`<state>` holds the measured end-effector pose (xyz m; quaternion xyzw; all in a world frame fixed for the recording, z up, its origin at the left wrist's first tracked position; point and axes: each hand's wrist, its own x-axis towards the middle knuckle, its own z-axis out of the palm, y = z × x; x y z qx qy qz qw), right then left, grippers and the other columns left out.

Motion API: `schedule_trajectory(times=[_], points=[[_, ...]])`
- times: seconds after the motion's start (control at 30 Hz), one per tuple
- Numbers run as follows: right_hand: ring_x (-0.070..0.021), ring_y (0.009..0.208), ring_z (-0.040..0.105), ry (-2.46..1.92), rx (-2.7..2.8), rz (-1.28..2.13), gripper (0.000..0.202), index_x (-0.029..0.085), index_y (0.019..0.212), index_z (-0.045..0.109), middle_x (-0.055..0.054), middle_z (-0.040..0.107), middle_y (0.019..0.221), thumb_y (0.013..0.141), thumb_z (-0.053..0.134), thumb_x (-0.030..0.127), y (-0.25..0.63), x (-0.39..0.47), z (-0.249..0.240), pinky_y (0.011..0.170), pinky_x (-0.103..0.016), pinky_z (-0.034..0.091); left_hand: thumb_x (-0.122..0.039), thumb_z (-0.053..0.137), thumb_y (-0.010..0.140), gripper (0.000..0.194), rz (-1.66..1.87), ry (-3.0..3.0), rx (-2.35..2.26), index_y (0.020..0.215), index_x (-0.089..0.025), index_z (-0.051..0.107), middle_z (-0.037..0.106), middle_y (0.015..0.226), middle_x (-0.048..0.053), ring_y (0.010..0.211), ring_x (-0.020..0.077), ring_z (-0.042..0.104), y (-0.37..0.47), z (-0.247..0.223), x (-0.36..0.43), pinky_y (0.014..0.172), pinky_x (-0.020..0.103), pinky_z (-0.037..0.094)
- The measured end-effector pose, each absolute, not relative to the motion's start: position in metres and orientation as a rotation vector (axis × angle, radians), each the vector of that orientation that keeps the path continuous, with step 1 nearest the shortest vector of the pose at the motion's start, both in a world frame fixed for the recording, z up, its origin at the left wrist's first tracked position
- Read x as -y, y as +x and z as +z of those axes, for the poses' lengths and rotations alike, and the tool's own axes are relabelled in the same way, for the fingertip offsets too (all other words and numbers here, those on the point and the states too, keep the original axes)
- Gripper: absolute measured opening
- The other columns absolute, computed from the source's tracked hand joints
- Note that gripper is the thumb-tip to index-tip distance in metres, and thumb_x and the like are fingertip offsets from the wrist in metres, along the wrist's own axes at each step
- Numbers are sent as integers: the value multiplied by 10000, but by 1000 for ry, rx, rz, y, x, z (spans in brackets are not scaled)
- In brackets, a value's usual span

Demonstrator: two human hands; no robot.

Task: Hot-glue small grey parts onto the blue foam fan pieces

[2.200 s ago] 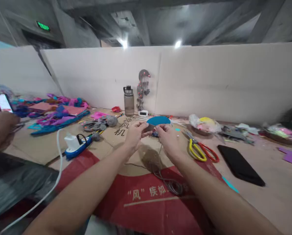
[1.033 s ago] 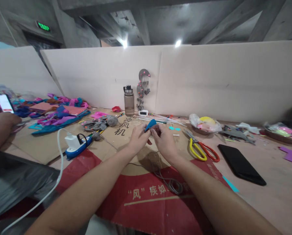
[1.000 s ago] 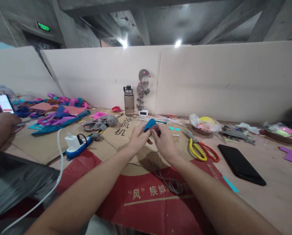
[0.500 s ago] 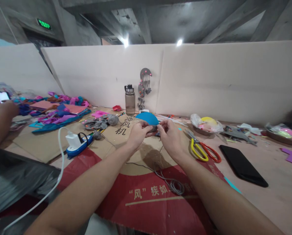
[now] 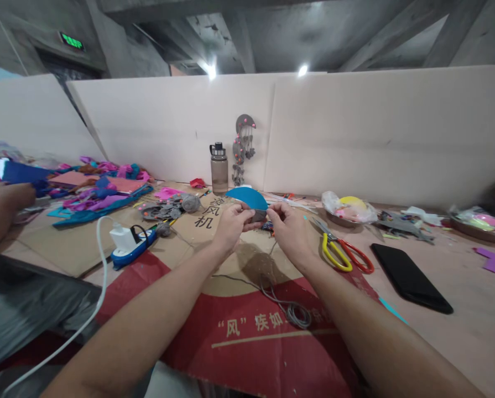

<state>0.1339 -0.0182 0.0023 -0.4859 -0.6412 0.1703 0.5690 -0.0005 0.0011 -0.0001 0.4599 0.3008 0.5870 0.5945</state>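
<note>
Now, nearest me, a loose grey cord coil (image 5: pixel 299 315) lies on printed red-and-tan cardboard (image 5: pixel 247 362). Beyond, above it, my L hand (image 5: pixel 232 228) grips the blue, round-edged, felt-like sheet (image 5: pixel 248 196) w/ grey lower part; my R hand (image 5: pixel 289 228) pinches its R end. It's broadside vs. narrow a sec ago, so prob. easier to work.

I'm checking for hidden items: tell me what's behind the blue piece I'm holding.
Above the blue piece, a sliver of a white object shows, then the grey ornament and pale panel. Whatever lies lower behind it is covered.
</note>
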Motion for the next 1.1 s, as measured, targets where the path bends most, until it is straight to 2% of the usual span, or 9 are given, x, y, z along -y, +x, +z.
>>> schedule_trajectory(times=[0.2, 0.43, 0.6, 0.83, 1.1], points=[[-129, 599, 468, -1138, 1462, 527, 200, 182, 753, 578, 6, 582, 677, 782, 505, 366, 133, 17, 4, 577, -256, 363, -130, 614, 708, 152, 1366, 1013, -691, 719, -153, 464, 654, 701, 27, 657, 150, 682, -1, 0, -2, 697, 319, 581], [-114, 569, 443, -1152, 1465, 542, 209, 188, 714, 560, 21, 546, 643, 781, 504, 379, 134, 18, 5, 561, -248, 358, -144, 643, 701, 148, 1355, 988, -694, 723, -147, 497, 679, 748, 58, 729, 186, 699, -2, 0, -3, 718, 342, 584], [-105, 528, 433, -1133, 1463, 577, 217, 198, 718, 534, 32, 522, 615, 803, 490, 392, 134, 14, 2, 538, -242, 365, -143, 652, 689, 154, 1341, 969, -660, 755, -139, 512, 691, 791, 77, 736, 187, 698, -3, 0, -4, 717, 335, 585], [-99, 484, 411, -1117, 1439, 619, 248, 203, 730, 538, 40, 488, 565, 809, 487, 432, 137, 9, -3, 484, -229, 362, -107, 667, 656, 185, 1327, 1013, -599, 726, -147, 500, 632, 684, 9, 717, 168, 691, -3, 1, -4, 774, 359, 580], [-83, 462, 369, -1039, 1454, 712, 247, 206, 740, 525, 43, 503, 579, 800, 516, 445, 135, 12, 0, 445, -217, 311, -158, 652, 718, 116, 1321, 997, -632, 751, -130, 544, 699, 790, 72, 688, 168, 697, -5, 0, -8, 681, 295, 585]])
